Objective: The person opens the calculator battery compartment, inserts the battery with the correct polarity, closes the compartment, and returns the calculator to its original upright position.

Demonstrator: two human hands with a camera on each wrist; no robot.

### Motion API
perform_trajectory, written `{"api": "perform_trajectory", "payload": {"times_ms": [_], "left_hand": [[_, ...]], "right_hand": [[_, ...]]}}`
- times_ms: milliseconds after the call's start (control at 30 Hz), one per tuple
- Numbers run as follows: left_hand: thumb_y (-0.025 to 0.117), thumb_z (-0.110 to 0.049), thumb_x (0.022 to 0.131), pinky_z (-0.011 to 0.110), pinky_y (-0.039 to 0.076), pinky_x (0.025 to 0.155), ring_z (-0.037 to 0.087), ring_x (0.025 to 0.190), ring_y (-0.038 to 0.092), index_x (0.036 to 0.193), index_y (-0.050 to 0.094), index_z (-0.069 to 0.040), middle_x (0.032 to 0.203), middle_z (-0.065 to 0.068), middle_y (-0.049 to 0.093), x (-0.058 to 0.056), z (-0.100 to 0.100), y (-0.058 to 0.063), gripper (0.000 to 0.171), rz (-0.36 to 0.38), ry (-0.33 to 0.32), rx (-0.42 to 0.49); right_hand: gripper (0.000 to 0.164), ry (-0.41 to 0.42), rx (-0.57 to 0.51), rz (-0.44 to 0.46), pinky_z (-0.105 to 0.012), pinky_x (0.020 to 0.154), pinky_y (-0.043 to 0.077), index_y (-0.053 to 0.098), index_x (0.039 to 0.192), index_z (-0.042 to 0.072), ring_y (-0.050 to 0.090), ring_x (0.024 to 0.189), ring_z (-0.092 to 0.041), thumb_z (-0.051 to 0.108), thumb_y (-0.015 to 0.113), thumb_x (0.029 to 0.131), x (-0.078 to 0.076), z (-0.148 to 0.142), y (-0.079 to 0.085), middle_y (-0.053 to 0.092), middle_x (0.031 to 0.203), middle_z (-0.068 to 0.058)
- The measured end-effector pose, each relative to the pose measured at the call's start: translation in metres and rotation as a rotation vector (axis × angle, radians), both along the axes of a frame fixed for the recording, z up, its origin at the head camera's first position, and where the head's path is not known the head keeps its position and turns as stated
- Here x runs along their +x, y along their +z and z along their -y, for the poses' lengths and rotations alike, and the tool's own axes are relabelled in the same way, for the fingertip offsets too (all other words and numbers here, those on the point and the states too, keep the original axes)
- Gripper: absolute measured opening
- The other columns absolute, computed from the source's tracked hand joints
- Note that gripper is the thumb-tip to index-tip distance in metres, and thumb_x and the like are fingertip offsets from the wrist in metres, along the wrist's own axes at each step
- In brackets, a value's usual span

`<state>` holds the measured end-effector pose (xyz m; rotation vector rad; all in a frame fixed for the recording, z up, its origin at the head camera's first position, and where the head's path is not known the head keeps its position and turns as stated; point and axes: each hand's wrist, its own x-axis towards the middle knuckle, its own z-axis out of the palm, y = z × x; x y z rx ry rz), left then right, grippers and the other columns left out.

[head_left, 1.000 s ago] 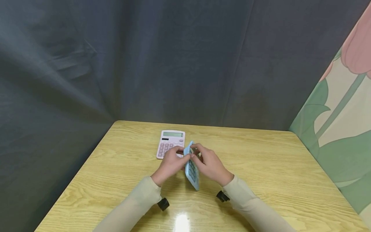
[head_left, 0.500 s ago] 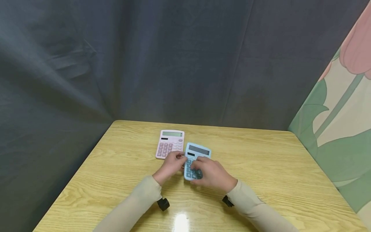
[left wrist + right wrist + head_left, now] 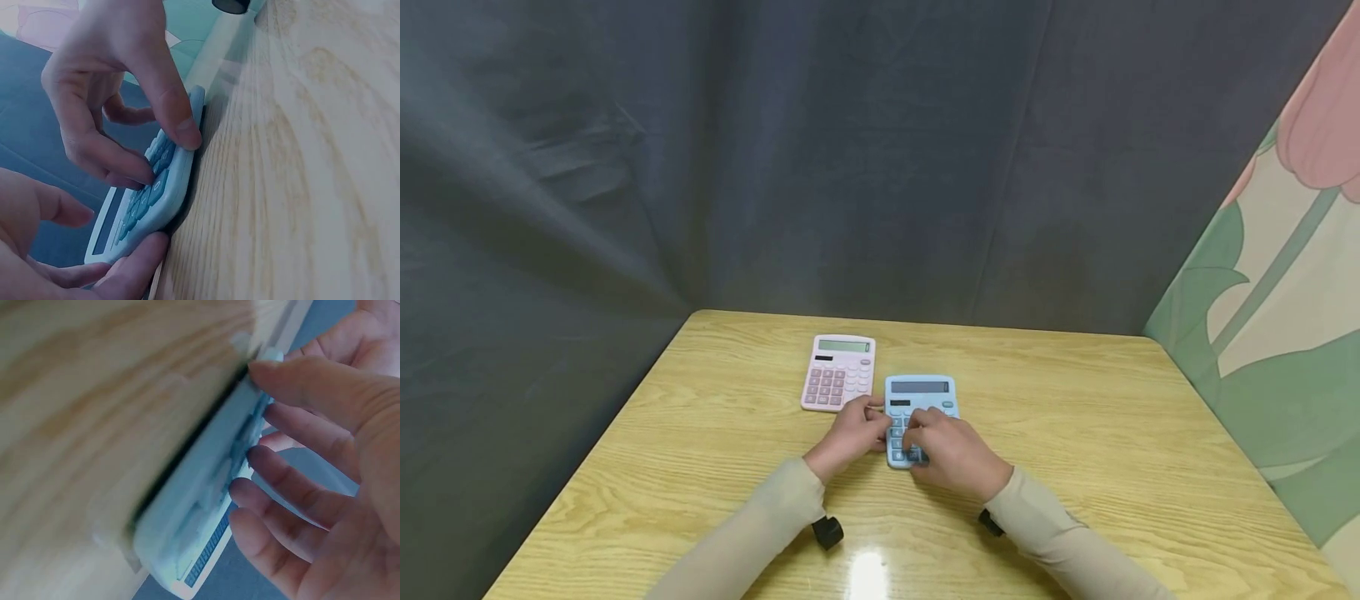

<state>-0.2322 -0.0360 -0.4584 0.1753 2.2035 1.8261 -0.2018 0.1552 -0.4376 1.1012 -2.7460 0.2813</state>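
A light blue calculator [image 3: 921, 384] lies face up on the wooden table, its display showing 0. My left hand [image 3: 853, 429] touches its left side; in the left wrist view, one left fingertip [image 3: 153, 250] rests against the edge while another hangs above, apart. Over the lower keys is my right hand [image 3: 958, 454]. The right thumb [image 3: 187, 132] touches the calculator's near edge, and bent fingers [image 3: 128, 167] rest on the keys. The right hand covers many of the keys. Behind and to the left lies a pink calculator [image 3: 859, 364], also showing 0.
The wood-grain table [image 3: 1075, 433] extends to both sides. A dark curtain [image 3: 865, 167] hangs behind and at the left, and a tulip-patterned panel [image 3: 1285, 333] stands at the right. Black wrist devices [image 3: 827, 532] sit below the sleeves.
The blue calculator has gone from held on edge between both hands to flat on the table, turned face up and straightened. My right hand has shifted from its top to its lower keys.
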Motion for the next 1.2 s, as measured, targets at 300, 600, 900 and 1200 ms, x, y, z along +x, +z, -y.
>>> {"api": "perform_trajectory", "payload": {"times_ms": [300, 600, 900, 1200], "left_hand": [[0.054, -0.005, 0.092, 0.034, 0.063, 0.072, 0.022, 0.082, 0.065, 0.141, 0.043, 0.011, 0.110, 0.019, 0.059, 0.003, 0.005, 0.002, 0.052, 0.020, 0.003, 0.000], [0.057, -0.006, 0.094, 0.034, 0.063, 0.070, 0.024, 0.087, 0.064, 0.138, 0.046, 0.010, 0.107, 0.017, 0.058, 0.013, 0.010, 0.003, 0.048, 0.063, -0.007, -0.028], [0.059, -0.008, 0.094, 0.035, 0.063, 0.069, 0.024, 0.085, 0.062, 0.135, 0.048, 0.011, 0.105, 0.017, 0.060, 0.016, 0.013, 0.003, 0.046, 0.041, -0.034, -0.052], [0.060, -0.026, 0.097, 0.034, 0.058, 0.066, 0.018, 0.079, 0.063, 0.119, 0.065, 0.000, 0.097, 0.008, 0.067, 0.016, 0.032, 0.014, 0.035, -0.202, -0.048, -0.402]], "right_hand": [[0.017, 0.001, -0.006, -0.052, -0.028, 0.066, 0.053, 0.074, 0.089, 0.019, 0.054, 0.082, -0.014, 0.018, 0.085, 0.076, -0.014, 0.000, -0.004, 0.062, 0.097, 0.003], [0.018, -0.040, 0.007, -0.044, -0.033, 0.066, 0.056, 0.076, 0.090, 0.018, 0.058, 0.086, -0.019, 0.017, 0.087, 0.077, -0.040, -0.003, -0.007, 0.063, 0.099, -0.001], [0.018, -0.081, 0.001, -0.023, -0.036, 0.071, 0.056, 0.076, 0.091, 0.016, 0.059, 0.089, -0.020, 0.013, 0.087, 0.077, -0.058, -0.005, -0.007, 0.063, 0.102, -0.001], [0.032, -0.123, -0.136, -0.015, -0.043, 0.084, 0.056, 0.073, 0.111, 0.006, 0.063, 0.098, -0.026, 0.026, 0.079, 0.086, -0.058, -0.024, -0.006, 0.065, 0.108, -0.008]]}}
